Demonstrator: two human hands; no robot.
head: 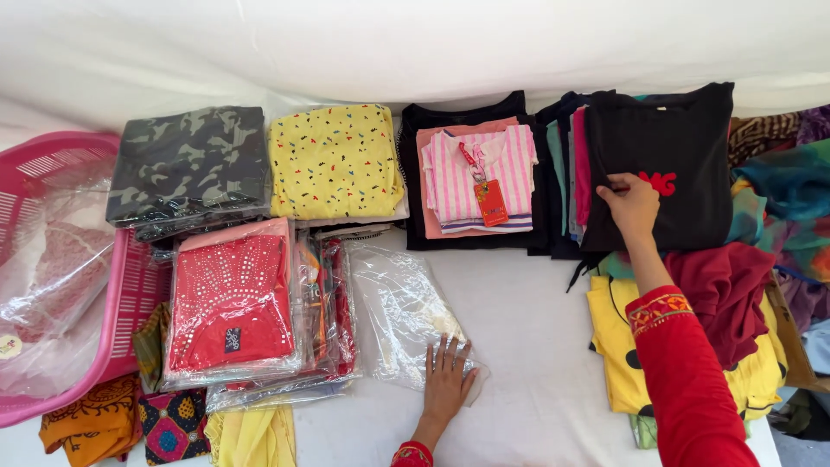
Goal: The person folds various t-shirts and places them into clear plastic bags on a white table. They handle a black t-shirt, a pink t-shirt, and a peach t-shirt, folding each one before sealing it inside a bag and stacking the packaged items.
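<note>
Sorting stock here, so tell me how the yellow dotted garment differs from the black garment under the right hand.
The yellow dotted garment is wrapped in clear plastic and untouched; the black garment is unwrapped, with the right hand on it. The yellow one has small specks all over; the black one is plain with one red motif. Both lie folded.

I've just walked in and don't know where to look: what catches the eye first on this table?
Probably the bright folded clothes: a yellow speckled top at the back and a red sequinned garment in clear wrap at front left, beside a pink basket. The right hand rests on a black top with a red motif at back right. The left hand lies flat on an empty clear plastic bag in the middle.
</note>
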